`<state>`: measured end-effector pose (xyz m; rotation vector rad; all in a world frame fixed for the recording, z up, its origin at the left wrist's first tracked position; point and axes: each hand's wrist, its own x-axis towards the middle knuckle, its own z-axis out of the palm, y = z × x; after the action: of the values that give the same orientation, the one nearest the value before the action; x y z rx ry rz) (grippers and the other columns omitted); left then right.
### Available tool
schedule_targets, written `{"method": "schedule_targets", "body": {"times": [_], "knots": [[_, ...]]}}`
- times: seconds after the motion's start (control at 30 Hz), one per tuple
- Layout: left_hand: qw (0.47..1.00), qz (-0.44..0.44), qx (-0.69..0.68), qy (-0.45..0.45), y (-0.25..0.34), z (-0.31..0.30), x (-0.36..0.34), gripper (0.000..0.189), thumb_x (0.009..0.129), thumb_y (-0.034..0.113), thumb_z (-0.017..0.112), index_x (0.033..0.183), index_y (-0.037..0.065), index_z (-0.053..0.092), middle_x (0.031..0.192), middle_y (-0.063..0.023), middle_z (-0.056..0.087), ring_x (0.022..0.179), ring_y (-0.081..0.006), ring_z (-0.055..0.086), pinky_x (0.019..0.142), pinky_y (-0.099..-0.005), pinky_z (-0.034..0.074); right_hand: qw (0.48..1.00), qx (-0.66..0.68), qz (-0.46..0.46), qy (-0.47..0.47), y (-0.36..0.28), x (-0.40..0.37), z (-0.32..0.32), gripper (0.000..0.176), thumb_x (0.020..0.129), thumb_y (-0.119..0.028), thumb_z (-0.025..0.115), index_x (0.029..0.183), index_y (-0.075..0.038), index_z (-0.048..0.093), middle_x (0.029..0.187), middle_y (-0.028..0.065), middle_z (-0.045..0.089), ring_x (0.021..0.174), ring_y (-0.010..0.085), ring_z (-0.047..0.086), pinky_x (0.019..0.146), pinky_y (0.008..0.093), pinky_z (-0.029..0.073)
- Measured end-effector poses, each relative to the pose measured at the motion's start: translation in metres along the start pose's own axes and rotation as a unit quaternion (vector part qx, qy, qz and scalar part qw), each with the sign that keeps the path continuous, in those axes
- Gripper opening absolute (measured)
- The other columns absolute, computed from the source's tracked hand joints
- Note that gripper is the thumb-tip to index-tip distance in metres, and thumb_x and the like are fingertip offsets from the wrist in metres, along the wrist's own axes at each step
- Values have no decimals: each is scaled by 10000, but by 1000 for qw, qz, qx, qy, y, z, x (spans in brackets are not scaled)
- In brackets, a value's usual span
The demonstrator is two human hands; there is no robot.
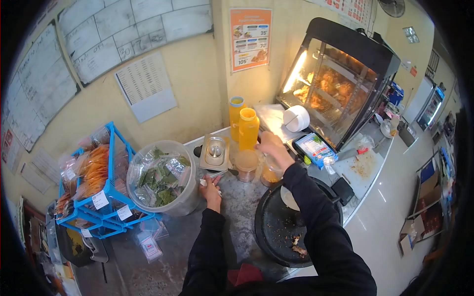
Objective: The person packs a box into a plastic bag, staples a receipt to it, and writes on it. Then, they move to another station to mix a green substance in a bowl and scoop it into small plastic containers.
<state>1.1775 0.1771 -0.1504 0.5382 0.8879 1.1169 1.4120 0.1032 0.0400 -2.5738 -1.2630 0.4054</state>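
My left hand (211,194) rests low over the counter, between a big clear tub (188,197) of packets with green leaves and the small jars. Its fingers are closed around a small white scrap (203,182), perhaps tissue. My right hand (274,150) reaches over a clear jar (271,173) with orange-brown contents, beside a yellow squeeze bottle (249,129). Its fingers are curled, and I cannot tell what they grip. A lidded jar (246,166) stands left of it. Under my right forearm lies a black round board (274,232) with crumbs and food scraps.
Blue baskets (111,163) of packaged snacks stand at left. A steel container (215,152) sits behind my left hand. A lit glass food warmer (332,84) occupies the back right, with a phone-like tablet (316,149) and a white cutting board (363,170) before it.
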Motion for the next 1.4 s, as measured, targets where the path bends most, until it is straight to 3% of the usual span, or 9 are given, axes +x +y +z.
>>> {"method": "schedule_targets", "body": {"times": [0.23, 0.53, 0.63, 0.73, 0.87, 1.17, 1.3, 1.33, 1.4], "knots": [[1000, -7, 20, 4, 6, 1, 0, 268, 1008, 186, 521, 1216, 34, 449, 920, -151, 667, 782, -251, 716, 416, -242, 328, 974, -125, -188, -18, -26, -35, 53, 771, 758, -404, 761, 1423, -208, 424, 1423, 130, 444, 1306, 344, 460, 1038, 703, 257], [996, 15, 71, -60, 10, -40, -96, 364, 978, 322, 573, 1205, 38, 550, 1039, -122, 701, 833, -217, 710, 448, -226, 381, 975, -206, -80, -40, -17, 0, 78, 770, 753, -375, 775, 1432, -345, 414, 1472, 150, 397, 1323, 397, 430, 1079, 658, 239], [985, 21, 162, -58, 19, -55, -175, 323, 989, 315, 559, 1146, 34, 591, 1000, -114, 714, 771, -178, 699, 470, -219, 387, 972, -212, -27, 100, 4, 47, 130, 802, 723, -378, 801, 1429, -347, 423, 1501, 159, 366, 1341, 434, 392, 1084, 673, 206], [964, 49, 255, -66, 13, -87, -218, 289, 1000, 290, 544, 1099, 28, 617, 929, -100, 719, 678, -138, 662, 483, -217, 393, 974, -206, -72, 64, -2, -7, 75, 878, 699, -397, 821, 1456, -358, 377, 1532, 171, 311, 1364, 469, 332, 1063, 707, 209], [946, 69, 312, -53, 5, -123, -242, 253, 1001, 245, 544, 1051, 16, 638, 829, -66, 705, 634, -110, 616, 525, -231, 423, 988, -101, 119, -12, 7, -76, 28, 990, 667, -277, 853, 1482, -365, 298, 1590, 152, 118, 1402, 503, 204, 1006, 708, 320], [890, 188, 415, -13, -16, -125, -228, 223, 968, 203, 578, 957, 2, 674, 756, -66, 687, 721, -134, 643, 684, -289, 497, 985, -121, 8, 125, 29, -43, 55, 1065, 647, -279, 867, 1507, -332, 241, 1491, 161, 281, 1334, 495, 276, 976, 714, 326], [894, 170, 401, -103, -3, -65, -157, 241, 945, 246, 624, 958, 13, 684, 778, -54, 700, 706, -136, 634, 667, -290, 489, 943, 55, -166, 282, -13, -72, 44, 654, 763, -228, 774, 1343, -146, 481, 1386, 182, 412, 1263, 431, 389, 961, 557, 383], [912, 133, 371, -108, -6, -46, -137, 248, 941, 266, 634, 942, 23, 687, 784, -49, 703, 691, -124, 618, 643, -285, 479, 898, 117, -250, 342, -28, -73, 49, 309, 836, -187, 685, 1105, -47, 625, 1166, 207, 578, 1096, 407, 536, 879, 503, 434], [946, 49, 301, -110, -6, -6, -110, 278, 945, 315, 626, 953, 45, 686, 815, -36, 706, 653, -105, 576, 590, -275, 448, 916, 147, -259, 268, -50, -44, 85, 217, 859, -195, 644, 964, -6, 662, 946, 204, 634, 909, 411, 600, 791, 503, 472]]}}
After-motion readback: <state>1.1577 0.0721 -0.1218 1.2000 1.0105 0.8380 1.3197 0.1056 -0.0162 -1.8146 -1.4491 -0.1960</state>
